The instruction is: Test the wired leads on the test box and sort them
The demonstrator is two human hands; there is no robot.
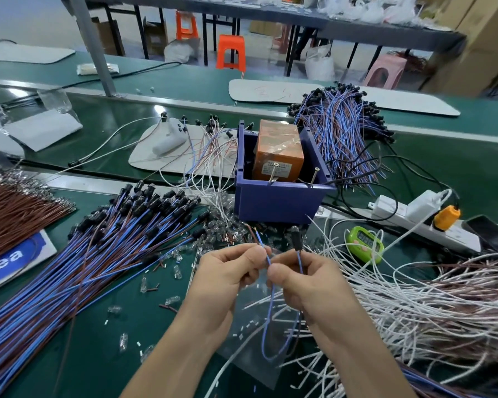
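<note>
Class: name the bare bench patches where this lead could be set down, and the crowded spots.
Mostly bare: green mat between the blue-brown bundle and the left forearm; belt beyond the power strip. Crowded: before the blue bin, and the white wires.

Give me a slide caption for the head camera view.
Left hand and right hand pinch a blue lead before the blue bin holding the orange test box, wire bundles around.

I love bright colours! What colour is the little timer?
The timer is bright green, head view.
</note>
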